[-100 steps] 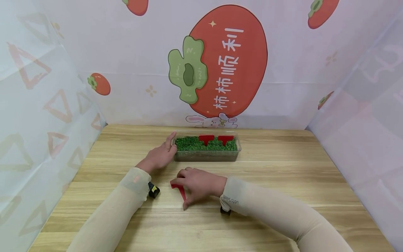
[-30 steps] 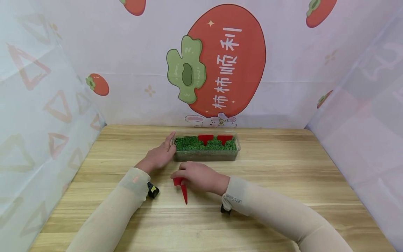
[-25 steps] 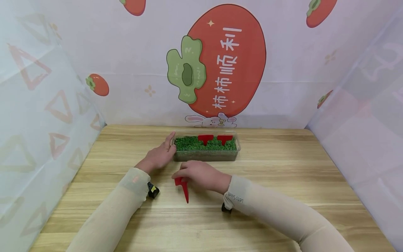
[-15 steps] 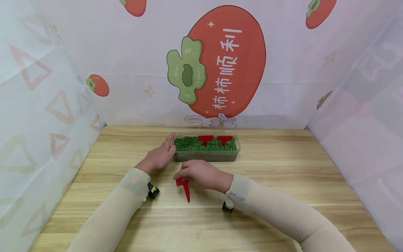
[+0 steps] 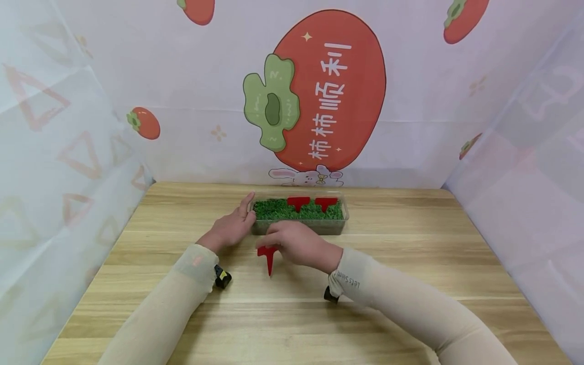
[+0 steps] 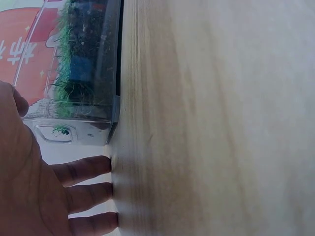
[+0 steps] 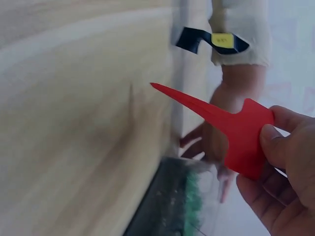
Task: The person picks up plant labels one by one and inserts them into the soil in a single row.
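Observation:
My right hand [image 5: 303,246] pinches a red T-shaped plant label [image 5: 269,259] by its wide head. In the right wrist view the label [image 7: 243,132] is held between thumb and fingers, its pointed stem reaching away from the hand. A clear plastic box [image 5: 319,228] with dark soil and green grass [image 5: 270,209] stands just beyond that hand. Two more red plant labels, one mid-box [image 5: 298,203] and one nearer the right end [image 5: 326,203], stand in the grass. At the box's left end rests my left hand [image 5: 231,226], its fingers [image 6: 88,169] extended down to the tabletop in the left wrist view.
The wooden table [image 5: 397,243] ends at a white backdrop [image 5: 196,147] printed with persimmons. Pale cloth walls close in both sides. A black strap mount [image 5: 222,277] hangs under the left wrist, another [image 5: 330,295] under the right.
My right hand has gone from the tabletop up and towards the box with the red plant label, whose stem now points downward. The left hand stays by the box.

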The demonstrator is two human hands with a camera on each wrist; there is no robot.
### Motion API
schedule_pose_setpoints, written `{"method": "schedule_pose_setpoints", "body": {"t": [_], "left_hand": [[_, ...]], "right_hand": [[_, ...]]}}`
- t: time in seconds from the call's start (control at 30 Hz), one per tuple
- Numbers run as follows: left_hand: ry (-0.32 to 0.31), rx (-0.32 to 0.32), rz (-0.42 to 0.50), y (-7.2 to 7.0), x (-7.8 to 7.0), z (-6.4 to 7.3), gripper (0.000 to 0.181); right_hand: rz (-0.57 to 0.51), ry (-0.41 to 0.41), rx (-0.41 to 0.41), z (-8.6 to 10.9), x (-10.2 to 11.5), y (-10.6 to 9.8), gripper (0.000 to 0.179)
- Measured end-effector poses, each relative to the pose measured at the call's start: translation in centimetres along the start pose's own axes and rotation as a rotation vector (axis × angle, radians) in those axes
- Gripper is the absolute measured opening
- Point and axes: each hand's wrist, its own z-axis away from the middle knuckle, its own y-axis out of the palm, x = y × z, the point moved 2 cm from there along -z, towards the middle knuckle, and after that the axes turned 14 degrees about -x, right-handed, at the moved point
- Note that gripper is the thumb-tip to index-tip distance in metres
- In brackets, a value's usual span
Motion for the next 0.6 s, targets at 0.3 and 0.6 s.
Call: {"method": "schedule_pose_setpoints", "body": {"t": [0.3, 0.6], "left_hand": [[-0.007, 0.006, -0.011, 0.0, 0.1, -0.2, 0.061], [0.003, 0.012, 0.010, 0.1, 0.3, -0.2, 0.062]], "right_hand": [[0.013, 0.032, -0.216, -1.6, -1.8, -2.8, 0.038], [0.112, 0.040, -0.283, -3.3, -3.4, -4.2, 0.040]]}}
